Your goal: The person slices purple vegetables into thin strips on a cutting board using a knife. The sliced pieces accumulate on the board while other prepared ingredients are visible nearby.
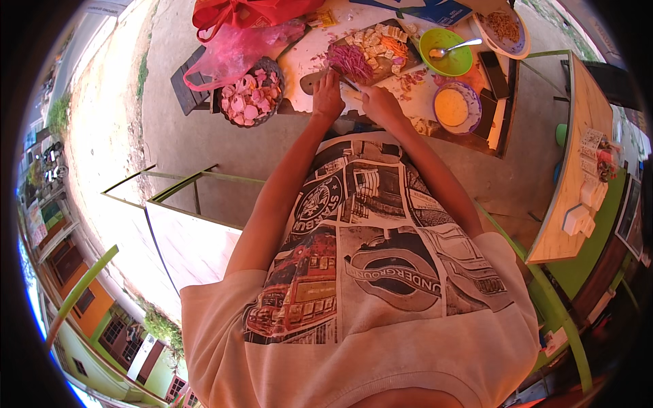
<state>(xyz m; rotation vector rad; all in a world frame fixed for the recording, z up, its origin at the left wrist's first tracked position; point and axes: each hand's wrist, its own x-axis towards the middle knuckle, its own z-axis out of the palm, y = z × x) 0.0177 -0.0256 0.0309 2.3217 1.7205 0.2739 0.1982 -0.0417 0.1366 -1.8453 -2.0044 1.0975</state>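
A wooden cutting board point(380, 75) lies on the table before me, its rounded handle end pointing left. My right hand point(382, 104) grips a knife point(351, 84), whose blade slants up and left over the board. Close beside the blade, my left hand point(327, 97) rests on the board near the handle end; whatever is under its fingers is hidden. Thin purple shreds, apparently sliced shallots point(351, 62), are heaped just beyond the blade. Farther back on the board are cut pale cubes, likely tempeh point(372, 45), and orange shreds that look like carrot point(394, 47).
A dark basket of pinkish peelings point(250, 99) is at left, beside a pink plastic bag point(245, 48) and a red bag point(255, 15). At right are a green bowl point(427, 38) with a spoon point(459, 46), a purple-rimmed bowl of yellowish liquid point(451, 108) and a phone point(493, 75).
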